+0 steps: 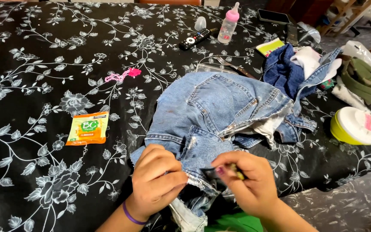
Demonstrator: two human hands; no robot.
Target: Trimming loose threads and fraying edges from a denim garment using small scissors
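Denim jeans (220,109), faded blue and frayed, lay crumpled right of the orange sachet (87,128). Left hand (157,182) clenched their hem; right hand (250,182) fingers pinched a small dark tool (237,171) against it.

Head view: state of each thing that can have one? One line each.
Jeans: crumpled on the table, frayed hem pinched by both hands.
Left hand: closed on the hem.
Right hand: closed on a small slim tool, kind unclear.
Baby bottle: upright, pink top on.
Clear cap: off, beside the bottle.
Yellow tub: lid on.
Orange packet: lying flat, looks sealed.
Phone: screen dark.
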